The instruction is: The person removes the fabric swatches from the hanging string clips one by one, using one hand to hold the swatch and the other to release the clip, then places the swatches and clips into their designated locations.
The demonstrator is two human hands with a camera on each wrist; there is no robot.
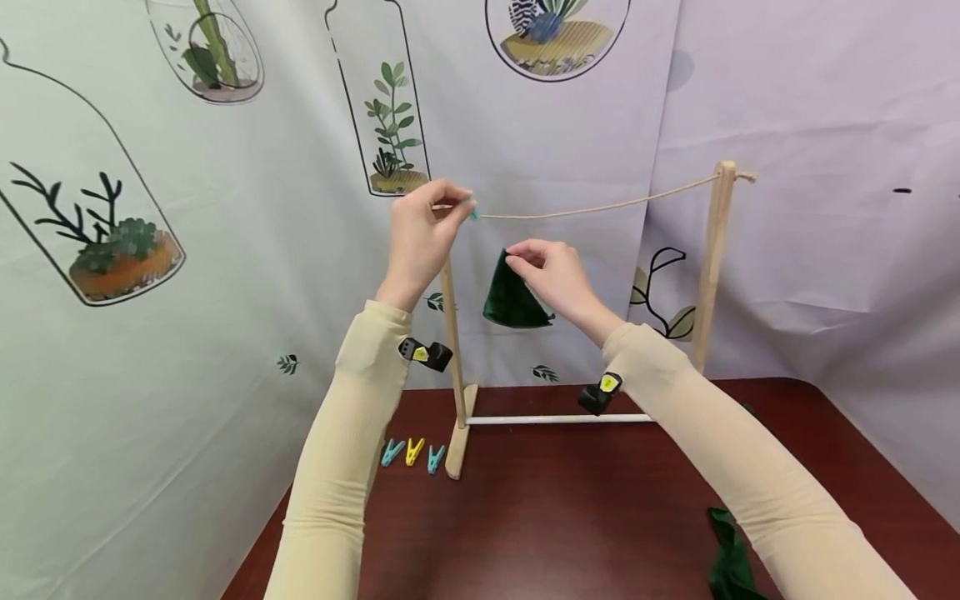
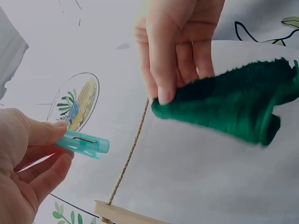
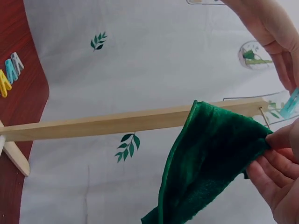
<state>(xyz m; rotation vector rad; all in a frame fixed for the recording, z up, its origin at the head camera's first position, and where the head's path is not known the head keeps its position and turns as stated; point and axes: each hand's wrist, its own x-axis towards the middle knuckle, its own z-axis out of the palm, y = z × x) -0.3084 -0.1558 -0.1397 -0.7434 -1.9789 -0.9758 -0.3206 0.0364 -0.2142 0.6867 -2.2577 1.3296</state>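
Observation:
A teal clothespin (image 2: 86, 143) is pinched between the thumb and fingers of my left hand (image 1: 423, 237), close to the rope (image 1: 600, 208) near its left end. My right hand (image 1: 558, 279) pinches one corner of a small dark green cloth (image 1: 513, 296), which hangs down from the fingertips a little below the rope. In the left wrist view the clothespin and the cloth are apart, with the rope running between them. The cloth looks plush and folded, its edge slightly frayed.
The rope spans two wooden posts (image 1: 712, 267) joined by a white rod (image 1: 555, 420) low down. On the dark red table (image 1: 525, 517), two blue clothespins (image 1: 392, 452) and a yellow clothespin (image 1: 415, 451) lie left of the frame. Another green cloth (image 1: 729, 554) lies front right, partly behind my right sleeve.

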